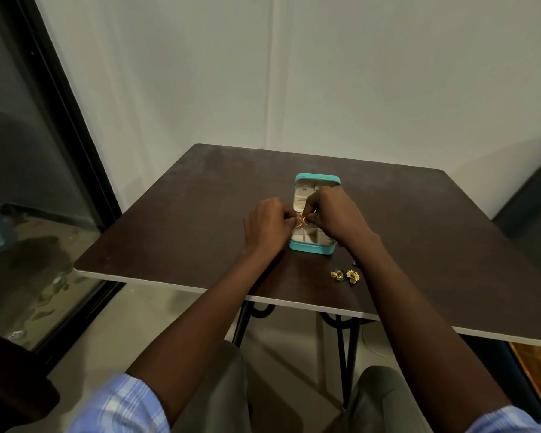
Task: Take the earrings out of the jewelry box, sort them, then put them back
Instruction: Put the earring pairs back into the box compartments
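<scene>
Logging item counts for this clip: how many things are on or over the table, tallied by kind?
Jewelry box, teal, open: 1
Flower-shaped gold earrings lying on the table: 2, one beside the other
Gold hoop earrings pinched between the left hand and right hand over the box: at least 1, probably 2, too small to separate
Small dark item near the right wrist: 1, unidentifiable
Total: about 6

The right hand (334, 218) covers part of the open turquoise jewelry box (314, 214); the small gold earring (301, 220) pinched there is too tiny to make out.
</scene>
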